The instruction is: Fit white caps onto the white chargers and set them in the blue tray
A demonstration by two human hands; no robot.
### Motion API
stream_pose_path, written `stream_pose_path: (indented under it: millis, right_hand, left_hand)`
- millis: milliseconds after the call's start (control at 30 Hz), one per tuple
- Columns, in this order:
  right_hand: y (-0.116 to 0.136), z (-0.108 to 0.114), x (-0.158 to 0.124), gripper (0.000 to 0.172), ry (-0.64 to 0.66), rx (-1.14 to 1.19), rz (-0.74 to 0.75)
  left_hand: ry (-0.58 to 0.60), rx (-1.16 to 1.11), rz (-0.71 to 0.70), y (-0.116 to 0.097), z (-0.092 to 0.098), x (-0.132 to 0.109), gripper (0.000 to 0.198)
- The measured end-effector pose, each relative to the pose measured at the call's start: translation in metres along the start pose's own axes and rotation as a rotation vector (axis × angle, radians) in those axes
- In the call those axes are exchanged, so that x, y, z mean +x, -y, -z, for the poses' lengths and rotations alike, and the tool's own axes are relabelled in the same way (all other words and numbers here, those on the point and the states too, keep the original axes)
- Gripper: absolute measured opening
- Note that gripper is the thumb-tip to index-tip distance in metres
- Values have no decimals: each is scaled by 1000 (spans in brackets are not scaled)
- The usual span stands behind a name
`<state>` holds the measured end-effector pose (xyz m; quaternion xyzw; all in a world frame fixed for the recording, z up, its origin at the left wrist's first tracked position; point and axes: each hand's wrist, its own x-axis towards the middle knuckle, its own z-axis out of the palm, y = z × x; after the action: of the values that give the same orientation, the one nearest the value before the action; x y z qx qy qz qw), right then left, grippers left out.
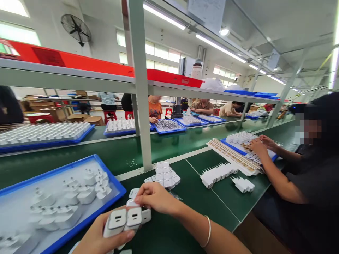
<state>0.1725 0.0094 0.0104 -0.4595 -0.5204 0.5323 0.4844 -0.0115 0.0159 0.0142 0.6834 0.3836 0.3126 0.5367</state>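
Note:
My left hand (pixel 99 234) is closed around two white charger bodies (pixel 124 220) held side by side, their port faces up. My right hand (pixel 156 197) is closed in a pinch on another white charger (pixel 132 203) just behind them, over the green bench (pixel 185 197). A cluster of white chargers (pixel 164 175) lies on the bench just beyond my right hand. A blue tray (pixel 113 185) with several white plug parts sits at my left.
A grey upright post (pixel 141 106) rises from the bench ahead. To my right a co-worker's hands (pixel 258 144) work over a tray and card strips, with rows of white chargers (pixel 218 173) near them. Other people sit across the conveyor behind more blue trays (pixel 169 127).

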Motion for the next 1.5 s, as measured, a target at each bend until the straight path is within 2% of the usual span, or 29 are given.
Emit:
stream_pose_path:
  millis: [67, 167, 200, 233, 300, 400, 700, 867, 1000, 1133, 1267, 1400, 1500]
  right_hand:
    - [1, -1, -4, 21, -15, -60, -1]
    - [-3, -2, -9, 28, 0, -25, 25]
    - [-6, -3, -9, 30, 6, -10, 36]
    - [-9, -3, -10, 32, -1, -7, 53]
    - [-13, -2, -10, 34, -79, -79, 124]
    - [-15, -2, -11, 35, -118, -128, 174]
    - [-14, -4, -14, 31, -183, -173, 233]
    - [-10, 3, -11, 35, -107, -105, 182]
    - [-7, 9, -9, 36, -118, -65, 178]
    - [-11, 4, -9, 29, -100, -53, 206]
    - [-21, -3, -8, 26, -111, -109, 224]
    - [-27, -1, -4, 28, -42, -41, 169]
    - [-26, 1, -2, 28, -43, -18, 137]
  left_hand:
    - [22, -18, 4, -8, -2, -4, 45]
    - [83, -14, 18, -10, -5, -9, 45]
    - [95, -5, -19, -9, -7, -10, 46]
    - [59, 22, -90, -7, -9, -10, 41]
    - [22, 69, -198, -3, -13, -11, 34]
    - [8, 79, -245, 2, -19, -12, 35]
    - [-28, 16, -207, 3, -23, -13, 38]
    - [11, -63, -159, 3, -21, -12, 41]
    - [12, -112, -106, 3, -17, -12, 45]
    - [-13, -22, -169, -1, -17, -13, 39]
    - [50, 36, -217, -3, -22, -15, 34]
    - [99, -97, -108, -2, -23, -15, 34]
    - [120, -261, 9, 0, -21, -13, 34]
